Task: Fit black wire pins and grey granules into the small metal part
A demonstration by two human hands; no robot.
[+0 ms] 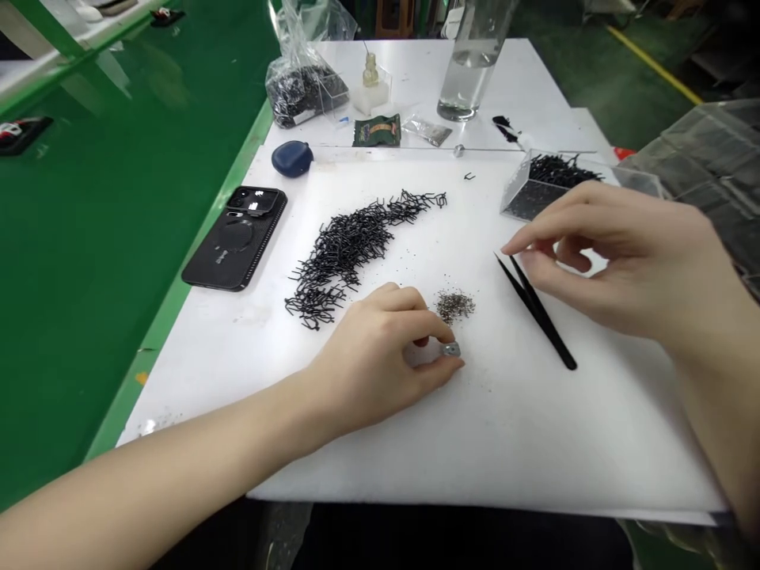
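Pinched between the thumb and forefinger of my left hand is a small grey metal block, low over the white tabletop. A little heap of tiny brownish grains lies just beyond it. My right hand is raised on the right, thumb and forefinger closed in a pinch; whatever is between them is too small to make out. Black tweezers rest on the table below those fingertips, tips pointing away from me. To the left of the grains spreads a long pile of short black bent pieces.
A black phone and a dark blue case lie along the left edge. Behind stand a plastic bag, a small bottle, a green packet and a tall clear water container. A clear box holds more black pieces.
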